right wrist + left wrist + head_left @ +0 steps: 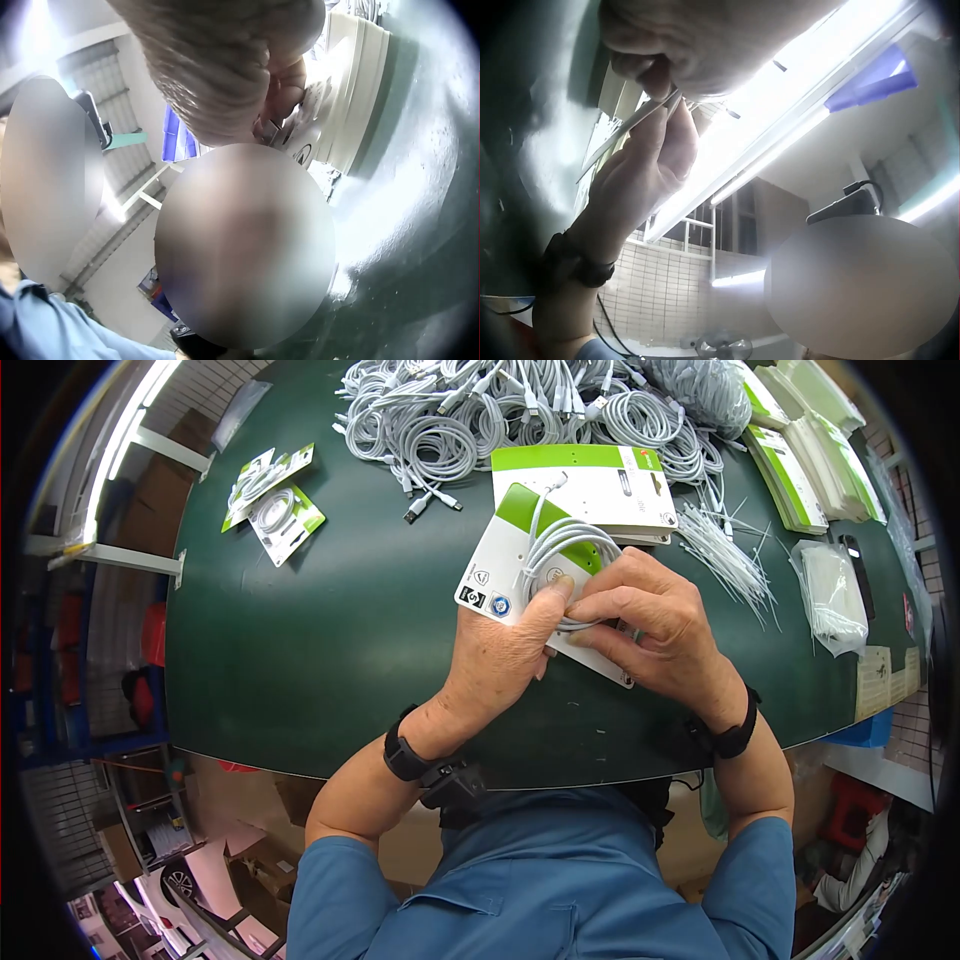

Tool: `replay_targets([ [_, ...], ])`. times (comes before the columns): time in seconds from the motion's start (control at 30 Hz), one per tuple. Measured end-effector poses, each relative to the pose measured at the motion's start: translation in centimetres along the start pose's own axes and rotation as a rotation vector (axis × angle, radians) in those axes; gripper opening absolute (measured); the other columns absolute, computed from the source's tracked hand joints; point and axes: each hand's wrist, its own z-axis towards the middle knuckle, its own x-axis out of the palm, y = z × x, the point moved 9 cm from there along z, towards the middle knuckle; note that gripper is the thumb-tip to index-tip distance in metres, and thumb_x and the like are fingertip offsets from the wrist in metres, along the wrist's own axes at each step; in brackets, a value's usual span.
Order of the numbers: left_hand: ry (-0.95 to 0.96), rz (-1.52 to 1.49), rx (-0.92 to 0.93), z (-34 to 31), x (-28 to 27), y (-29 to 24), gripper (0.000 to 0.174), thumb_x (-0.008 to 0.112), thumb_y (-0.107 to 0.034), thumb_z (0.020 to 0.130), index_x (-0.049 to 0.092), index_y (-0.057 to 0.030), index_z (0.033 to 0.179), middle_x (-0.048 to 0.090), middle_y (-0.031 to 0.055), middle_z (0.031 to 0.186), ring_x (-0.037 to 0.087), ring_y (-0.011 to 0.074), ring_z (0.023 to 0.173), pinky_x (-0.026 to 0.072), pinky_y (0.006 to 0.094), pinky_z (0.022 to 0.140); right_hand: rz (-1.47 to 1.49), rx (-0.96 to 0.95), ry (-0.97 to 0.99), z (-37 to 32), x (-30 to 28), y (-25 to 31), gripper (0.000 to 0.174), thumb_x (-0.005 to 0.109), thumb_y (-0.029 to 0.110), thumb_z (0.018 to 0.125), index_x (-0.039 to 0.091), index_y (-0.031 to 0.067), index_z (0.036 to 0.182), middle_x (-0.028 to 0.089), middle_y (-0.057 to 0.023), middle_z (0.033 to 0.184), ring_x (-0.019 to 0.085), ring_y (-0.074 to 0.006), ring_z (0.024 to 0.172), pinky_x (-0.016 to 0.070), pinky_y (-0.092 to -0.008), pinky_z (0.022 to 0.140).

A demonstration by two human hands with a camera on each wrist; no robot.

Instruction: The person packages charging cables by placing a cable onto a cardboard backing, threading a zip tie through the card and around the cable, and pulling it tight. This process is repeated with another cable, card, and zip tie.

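Observation:
A white and green packaging card (pixel 490 560) is tilted over the near half of the table, with a coiled white cable (pixel 572 538) lying against its face. My left hand (pixel 500 655) grips card and coil together, its thumb pressed on the lower part of the coil. From the right, my right hand (pixel 655 615) pinches the coil's lower side between thumb and fingers, which partly hide that spot. In the left wrist view the card (pixel 630 124) shows edge-on between both hands. A small metal cable plug (pixel 276 133) shows by the right fingers in the right wrist view.
Behind the hands lies a stack of cards (pixel 585 485), below a large heap of coiled cables (pixel 440 445). White cable ties (pixel 730 555) spread to the right, near a plastic bag (pixel 832 595) and more card stacks (pixel 790 480). Carded cables (pixel 275 510) lie at left.

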Motion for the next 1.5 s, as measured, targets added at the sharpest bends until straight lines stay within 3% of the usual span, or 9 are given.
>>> replay_targets([
  [0.43,0.043,-0.056,-0.115,0.1,0.3,0.7,0.038,0.071,-0.011,0.104,0.057,-0.0005,0.138,0.070,0.0070,0.101,0.056,0.0044,0.055,0.0406,0.0199,0.039,-0.079,-0.033,-0.010,-0.3,-0.5,0.5,0.031,0.092,0.003,0.075,0.079,0.0101,0.102,0.072,-0.0043,0.096,0.069,-0.0260,0.086,0.0580,-0.0385,0.071],
  [0.7,0.014,-0.031,-0.051,0.1,0.3,0.5,0.031,0.072,-0.014,0.105,0.060,-0.0001,0.130,0.069,0.0053,0.093,0.057,0.0053,0.056,0.0430,0.0210,0.041,-0.122,-0.087,-0.020,-0.1,-0.9,1.1,0.039,0.093,0.002,0.072,0.078,0.0107,0.107,0.075,-0.0052,0.105,0.069,-0.0279,0.088,0.0586,-0.0393,0.073],
  [0.93,-0.024,-0.080,0.014,0.3,0.4,-2.4,0.028,0.076,-0.015,0.105,0.062,0.0001,0.124,0.070,0.0049,0.089,0.059,0.0067,0.056,0.0425,0.0224,0.042,-0.200,-0.152,-0.269,0.2,-7.4,2.5,0.039,0.090,-0.004,0.077,0.078,0.0071,0.112,0.078,-0.0106,0.112,0.075,-0.0270,0.094,0.0605,-0.0369,0.077],
  [1.07,-0.046,0.019,0.053,1.0,-0.2,-3.3,0.024,0.074,-0.011,0.106,0.062,-0.0001,0.124,0.068,0.0047,0.085,0.055,0.0077,0.050,0.0397,0.0240,0.040,-0.295,0.227,-0.321,-0.2,-12.6,-1.8,0.018,0.083,-0.002,0.090,0.079,0.0005,0.108,0.077,-0.0101,0.102,0.073,-0.0176,0.080,0.0577,-0.0305,0.070],
  [1.13,-0.035,-0.015,0.050,1.3,-0.6,-2.6,0.036,0.070,-0.012,0.108,0.055,-0.0029,0.140,0.072,0.0080,0.099,0.050,0.0055,0.049,0.0365,0.0220,0.039,-0.393,0.392,-0.274,-1.2,-14.6,-4.7,0.011,0.081,0.004,0.093,0.079,0.0001,0.103,0.074,-0.0120,0.092,0.073,-0.0224,0.076,0.0570,-0.0321,0.070],
  [1.27,-0.106,-0.076,0.041,1.3,-1.7,-1.0,0.037,0.071,-0.016,0.108,0.055,-0.0037,0.139,0.069,0.0049,0.094,0.047,0.0054,0.048,0.0346,0.0227,0.039,-0.518,0.573,-0.085,-4.5,-14.8,-9.9,0.016,0.083,0.021,0.088,0.082,0.0061,0.094,0.078,-0.0156,0.091,0.076,-0.0338,0.087,0.0603,-0.0438,0.079],
  [1.33,-0.128,-0.025,-0.014,1.0,-3.0,0.5,0.041,0.072,-0.021,0.109,0.054,-0.0047,0.142,0.066,0.0020,0.090,0.045,0.0046,0.048,0.0327,0.0226,0.040,-0.604,0.534,0.053,-6.0,-13.0,-12.1,0.017,0.089,0.020,0.082,0.082,0.0072,0.092,0.077,-0.0144,0.087,0.076,-0.0316,0.081,0.0596,-0.0419,0.075],
  [1.4,-0.165,-0.062,0.049,1.3,-4.9,1.5,0.032,0.071,-0.026,0.110,0.060,-0.0043,0.131,0.064,-0.0001,0.084,0.044,0.0038,0.048,0.0321,0.0222,0.041,-0.729,0.748,0.213,-6.4,-12.2,-13.4,0.022,0.090,0.029,0.081,0.083,0.0111,0.093,0.079,-0.0142,0.094,0.077,-0.0353,0.091,0.0612,-0.0472,0.081],
  [1.5,-0.200,-0.051,0.075,2.1,-7.4,2.9,0.029,0.069,-0.031,0.112,0.067,-0.0024,0.114,0.057,-0.0026,0.072,0.041,0.0033,0.049,0.0289,0.0229,0.043,-0.799,0.810,0.242,-6.2,-11.7,-14.5,0.027,0.092,0.032,0.081,0.083,0.0090,0.092,0.080,-0.0150,0.100,0.078,-0.0375,0.100,0.0624,-0.0498,0.085],
])
